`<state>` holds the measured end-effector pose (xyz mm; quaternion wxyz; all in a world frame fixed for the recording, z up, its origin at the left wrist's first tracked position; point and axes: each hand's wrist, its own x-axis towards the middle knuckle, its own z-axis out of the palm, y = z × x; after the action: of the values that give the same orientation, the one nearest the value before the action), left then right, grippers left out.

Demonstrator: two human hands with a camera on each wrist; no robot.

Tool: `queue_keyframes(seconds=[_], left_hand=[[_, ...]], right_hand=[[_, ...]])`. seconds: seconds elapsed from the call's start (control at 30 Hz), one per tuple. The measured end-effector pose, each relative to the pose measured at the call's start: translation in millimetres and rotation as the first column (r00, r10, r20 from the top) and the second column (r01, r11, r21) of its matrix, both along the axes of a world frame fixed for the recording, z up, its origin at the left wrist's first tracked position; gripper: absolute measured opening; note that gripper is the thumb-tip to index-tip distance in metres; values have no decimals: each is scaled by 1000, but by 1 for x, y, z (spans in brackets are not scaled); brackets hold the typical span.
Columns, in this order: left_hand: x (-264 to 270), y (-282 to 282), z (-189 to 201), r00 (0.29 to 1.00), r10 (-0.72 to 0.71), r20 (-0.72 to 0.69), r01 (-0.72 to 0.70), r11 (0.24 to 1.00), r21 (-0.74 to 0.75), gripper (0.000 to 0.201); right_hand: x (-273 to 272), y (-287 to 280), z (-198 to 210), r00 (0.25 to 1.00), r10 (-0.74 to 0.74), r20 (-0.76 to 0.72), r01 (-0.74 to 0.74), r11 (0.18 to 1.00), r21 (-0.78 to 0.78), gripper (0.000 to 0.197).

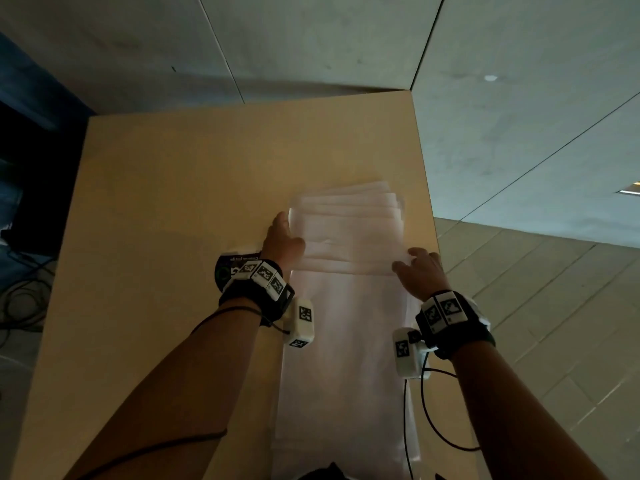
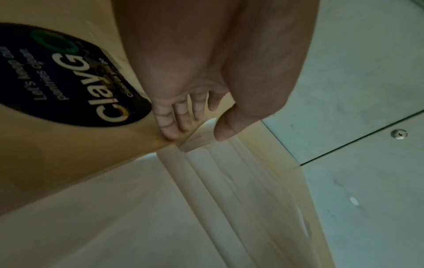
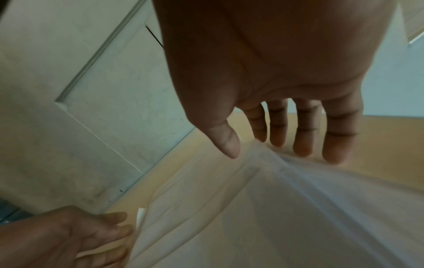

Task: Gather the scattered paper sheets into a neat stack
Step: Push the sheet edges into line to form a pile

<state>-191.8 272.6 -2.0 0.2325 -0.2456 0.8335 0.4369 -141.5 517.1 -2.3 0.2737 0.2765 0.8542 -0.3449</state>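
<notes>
Several white paper sheets (image 1: 346, 220) lie fanned and overlapping on the tan table (image 1: 173, 202), and the run of sheets reaches back toward me. My left hand (image 1: 287, 230) rests at the fan's left edge. In the left wrist view its straight fingers (image 2: 169, 125) touch the table beside the sheets (image 2: 241, 181) and the thumb lies on top. My right hand (image 1: 407, 259) sits at the right edge. Its fingers (image 3: 305, 141) are straight over a blurred corner of the sheets (image 3: 252, 217), thumb apart. My left hand (image 3: 103, 230) also shows there.
A dark blue round sticker (image 1: 230, 268) marked ClayG (image 2: 69, 76) is stuck to the table just left of my left wrist. The table's right edge (image 1: 433, 220) runs close to the sheets and my right hand. Cables (image 1: 20, 299) lie on the floor at left.
</notes>
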Motion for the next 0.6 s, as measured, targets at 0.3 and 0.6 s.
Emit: queue_keyframes(seconds=[0.3, 0.6], left_hand=[[17, 5, -5, 991, -131, 23, 132, 991, -22, 77], [15, -1, -5, 973, -220, 70, 221, 975, -10, 83]], right_hand=[[16, -2, 2, 996, 86, -10, -85, 995, 56, 58], [34, 0, 4, 993, 119, -9, -118, 992, 43, 56]])
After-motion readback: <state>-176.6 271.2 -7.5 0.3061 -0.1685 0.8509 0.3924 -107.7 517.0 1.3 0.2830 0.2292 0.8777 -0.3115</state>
